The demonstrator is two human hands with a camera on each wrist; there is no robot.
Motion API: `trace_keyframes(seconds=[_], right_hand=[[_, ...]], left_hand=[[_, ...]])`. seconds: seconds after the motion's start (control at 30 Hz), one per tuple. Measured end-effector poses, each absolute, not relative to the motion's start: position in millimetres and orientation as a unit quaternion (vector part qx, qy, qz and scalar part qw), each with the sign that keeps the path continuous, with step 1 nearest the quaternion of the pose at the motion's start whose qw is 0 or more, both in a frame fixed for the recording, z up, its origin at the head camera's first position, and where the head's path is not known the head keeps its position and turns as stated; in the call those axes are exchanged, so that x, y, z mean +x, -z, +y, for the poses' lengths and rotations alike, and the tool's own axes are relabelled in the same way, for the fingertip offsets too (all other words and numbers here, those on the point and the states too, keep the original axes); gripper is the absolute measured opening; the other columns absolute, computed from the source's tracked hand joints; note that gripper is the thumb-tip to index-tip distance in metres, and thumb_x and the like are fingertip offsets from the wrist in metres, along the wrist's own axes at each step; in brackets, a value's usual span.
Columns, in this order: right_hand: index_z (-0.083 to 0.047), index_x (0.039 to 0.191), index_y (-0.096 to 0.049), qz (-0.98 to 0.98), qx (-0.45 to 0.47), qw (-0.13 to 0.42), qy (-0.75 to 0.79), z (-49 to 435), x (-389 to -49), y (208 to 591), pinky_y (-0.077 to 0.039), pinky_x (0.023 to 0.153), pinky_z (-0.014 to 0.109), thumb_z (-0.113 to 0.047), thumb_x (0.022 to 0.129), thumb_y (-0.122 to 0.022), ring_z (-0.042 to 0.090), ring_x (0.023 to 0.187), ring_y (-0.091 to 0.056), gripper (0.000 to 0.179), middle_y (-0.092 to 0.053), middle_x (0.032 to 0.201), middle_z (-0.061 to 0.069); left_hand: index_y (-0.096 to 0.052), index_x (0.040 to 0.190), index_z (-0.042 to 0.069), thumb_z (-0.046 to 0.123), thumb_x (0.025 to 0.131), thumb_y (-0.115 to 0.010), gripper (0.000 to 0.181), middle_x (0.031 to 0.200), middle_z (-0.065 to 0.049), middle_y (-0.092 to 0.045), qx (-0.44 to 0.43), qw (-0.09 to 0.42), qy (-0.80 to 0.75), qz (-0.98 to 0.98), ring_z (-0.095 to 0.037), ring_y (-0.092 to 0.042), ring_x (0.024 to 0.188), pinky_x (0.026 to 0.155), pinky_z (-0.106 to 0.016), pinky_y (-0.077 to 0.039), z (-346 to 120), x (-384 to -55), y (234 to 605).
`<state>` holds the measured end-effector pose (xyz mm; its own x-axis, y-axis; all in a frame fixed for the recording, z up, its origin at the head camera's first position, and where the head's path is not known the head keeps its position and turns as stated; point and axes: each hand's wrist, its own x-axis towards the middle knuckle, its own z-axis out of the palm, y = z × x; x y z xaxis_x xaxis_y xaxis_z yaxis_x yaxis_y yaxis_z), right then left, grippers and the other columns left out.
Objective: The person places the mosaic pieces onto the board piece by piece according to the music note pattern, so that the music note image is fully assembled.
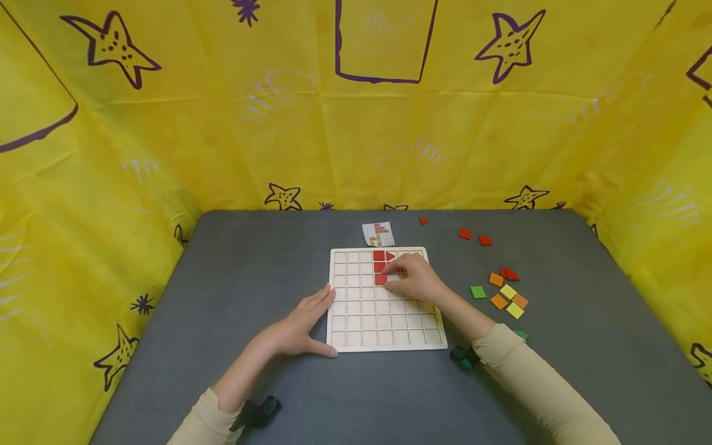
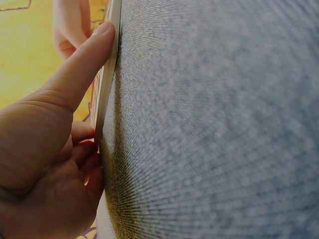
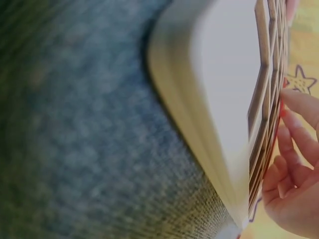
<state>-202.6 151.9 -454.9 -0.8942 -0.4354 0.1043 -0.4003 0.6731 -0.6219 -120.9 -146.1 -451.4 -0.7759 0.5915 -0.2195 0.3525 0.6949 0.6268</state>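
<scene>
A pale wooden grid board (image 1: pixel 361 321) lies on the grey table. Several red tiles (image 1: pixel 379 255) sit in a column of its upper cells, with a red triangle (image 1: pixel 390 256) beside the top one. My right hand (image 1: pixel 414 278) is over the board's upper right, thumb and forefinger pinching a red tile (image 3: pixel 283 113) at the grid; the fingers hide part of it. Along the board's left edge and lower left corner, my left hand (image 1: pixel 297 321) rests with fingers extended and thumb spread, touching the rim. The thumb (image 2: pixel 99 42) lies against the board's side in the left wrist view.
Behind the board lies a small printed pattern card (image 1: pixel 378 234). Loose tiles are scattered to the right: red (image 1: pixel 465 233), green (image 1: pixel 478 292), orange (image 1: pixel 496 279) and yellow (image 1: pixel 515 310). A green piece (image 1: pixel 520 334) is partly hidden by the right sleeve. Yellow cloth (image 1: pixel 356 142) encloses the table.
</scene>
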Motion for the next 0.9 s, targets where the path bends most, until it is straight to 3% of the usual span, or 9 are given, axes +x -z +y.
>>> trace_keyframes(seconds=[0.27, 0.43, 0.63, 0.9], right_hand=[[-0.014, 0.101, -0.076, 0.907, -0.199, 0.067, 0.366, 149, -203, 452, -0.043, 0.085, 0.038, -0.018, 0.08, -0.081, 0.019, 0.092, -0.055, 0.022, -0.07, 0.095, -0.004], [-0.013, 0.103, -0.075, 0.899, -0.172, 0.06, 0.398, 161, -205, 451, -0.044, 0.081, 0.037, -0.02, 0.082, -0.079, 0.019, 0.089, -0.056, 0.022, -0.07, 0.095, -0.001], [-0.012, 0.112, -0.072, 0.893, -0.093, 0.046, 0.438, 198, -210, 447, -0.041, 0.072, 0.036, -0.026, 0.085, -0.078, 0.023, 0.086, -0.052, 0.031, -0.068, 0.102, 0.006], [-0.009, 0.125, -0.064, 0.903, -0.004, 0.021, 0.429, 268, -230, 446, -0.044, 0.083, 0.042, -0.035, 0.089, -0.073, 0.032, 0.105, -0.056, 0.046, -0.062, 0.125, 0.016]], left_hand=[[-0.017, 0.155, 0.003, 0.046, 0.074, -0.083, 0.114, 0.163, -0.014, -0.008, 0.265, 0.203, -0.292, 0.896, -0.037, -0.012, 0.145, 0.11, -0.055, -0.024, -146, -121, 450], [-0.017, 0.155, 0.002, 0.046, 0.074, -0.083, 0.114, 0.162, -0.015, -0.008, 0.267, 0.202, -0.292, 0.896, -0.038, -0.012, 0.145, 0.11, -0.055, -0.024, -147, -121, 451], [-0.016, 0.155, 0.003, 0.046, 0.074, -0.083, 0.114, 0.163, -0.013, -0.007, 0.267, 0.204, -0.29, 0.896, -0.037, -0.012, 0.146, 0.11, -0.055, -0.024, -148, -121, 452], [-0.016, 0.156, 0.004, 0.047, 0.073, -0.083, 0.115, 0.163, -0.013, -0.006, 0.264, 0.205, -0.284, 0.899, -0.036, -0.012, 0.146, 0.11, -0.054, -0.023, -149, -121, 452]])
